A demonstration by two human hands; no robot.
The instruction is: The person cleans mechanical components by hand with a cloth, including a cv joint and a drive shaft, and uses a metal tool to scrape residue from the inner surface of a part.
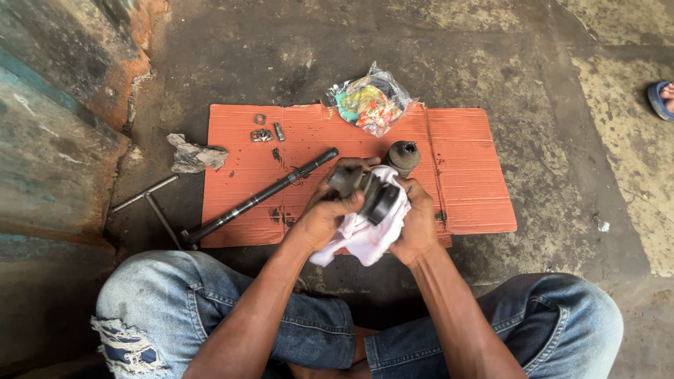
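Surface: stained, cracked concrete floor (pixel 547 196) | On it: flat orange cardboard sheet (pixel 470 175) | On cardboard: long black metal shaft (pixel 263 195) lying diagonally, small nuts and bolts (pixel 265 132) near top left corner, crumpled plastic bag of colourful rags (pixel 368 102) at top edge, dark rubber boot (pixel 403 156) | Beside cardboard, on floor: grey rag (pixel 193 156), T-shaped wrench (pixel 151 203)

— What's that dark round metal joint part (pixel 366 191) like?
— Matt, greasy-looking metal, wrapped in soft white cloth (pixel 365 235).
— And the long black steel shaft (pixel 263 195)?
— Smooth, dull, oily. It lies on a flat orange corrugated cardboard sheet (pixel 463 168), matt and stained.
— The floor?
— Rough, grimy grey concrete floor (pixel 547 105). The clear crinkled plastic bag (pixel 368 98) is glossy.
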